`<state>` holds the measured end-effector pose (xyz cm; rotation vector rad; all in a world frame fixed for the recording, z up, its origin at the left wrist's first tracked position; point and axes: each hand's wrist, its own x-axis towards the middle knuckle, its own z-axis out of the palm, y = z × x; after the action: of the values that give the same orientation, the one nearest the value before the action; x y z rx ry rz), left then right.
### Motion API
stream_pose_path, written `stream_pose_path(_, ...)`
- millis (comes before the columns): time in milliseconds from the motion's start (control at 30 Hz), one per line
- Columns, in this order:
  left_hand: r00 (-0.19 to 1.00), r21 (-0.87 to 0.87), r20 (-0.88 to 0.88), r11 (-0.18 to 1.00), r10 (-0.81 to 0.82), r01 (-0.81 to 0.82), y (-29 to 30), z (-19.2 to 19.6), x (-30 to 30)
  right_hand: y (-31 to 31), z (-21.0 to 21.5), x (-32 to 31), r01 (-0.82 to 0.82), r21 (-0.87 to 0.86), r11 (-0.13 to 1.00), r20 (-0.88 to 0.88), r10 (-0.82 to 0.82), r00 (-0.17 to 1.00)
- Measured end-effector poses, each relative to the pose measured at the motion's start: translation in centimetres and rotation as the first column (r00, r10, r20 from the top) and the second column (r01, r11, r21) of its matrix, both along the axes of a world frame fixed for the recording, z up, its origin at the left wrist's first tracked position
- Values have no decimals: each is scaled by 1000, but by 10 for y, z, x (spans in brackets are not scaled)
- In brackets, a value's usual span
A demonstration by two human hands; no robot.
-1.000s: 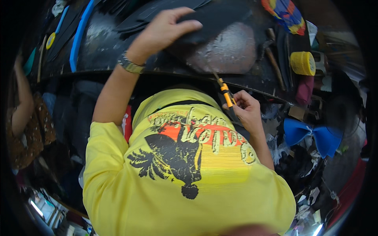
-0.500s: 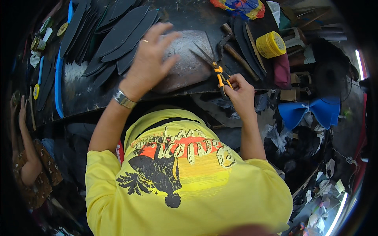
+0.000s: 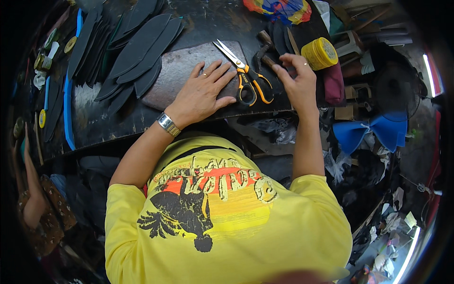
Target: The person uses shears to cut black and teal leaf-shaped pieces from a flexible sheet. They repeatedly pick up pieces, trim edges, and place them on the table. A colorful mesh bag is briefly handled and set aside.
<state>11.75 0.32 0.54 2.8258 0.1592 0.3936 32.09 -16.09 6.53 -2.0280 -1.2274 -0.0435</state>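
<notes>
My left hand lies flat, fingers spread, on a worn grey-brown slab at the table's near side. Scissors with black and orange handles rest beside its fingertips, blades slightly apart and lying over the slab. Over the handle of a hammer is my right hand, its thumb and index finger bent and apart. Most of that handle is hidden beneath the hand, and no firm grip on it shows.
Stacks of black leaf-shaped pieces cover the table's left part. A yellow tub stands at the right, by a maroon bundle. A multicoloured bag lies at the back. Another person's arm shows at far left.
My right hand has let go of the scissors, which now lie down, and has moved to the hammer. My left hand has come down onto the slab, which has shifted left.
</notes>
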Motion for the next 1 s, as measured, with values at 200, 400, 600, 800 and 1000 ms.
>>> stream_pose_path(200,999,-51,48,999,3,0,1,0,-2,26,-43,48,226,-224,948,313,-150,938)
stream_pose_path(400,996,-145,89,989,6,7,4,2,-4,27,-45,88,308,-422,853,328,-173,929)
stream_pose_path(600,989,-212,148,977,11,20,7,2,-4,30,-39,104,328,-495,804,381,-138,914)
stream_pose_path(800,977,-275,211,960,14,45,11,0,-6,20,-23,90,349,-313,883,254,-277,927)
stream_pose_path(1000,691,-567,598,824,406,8,13,13,-25,33,0,6,-70,167,984,259,25,966)
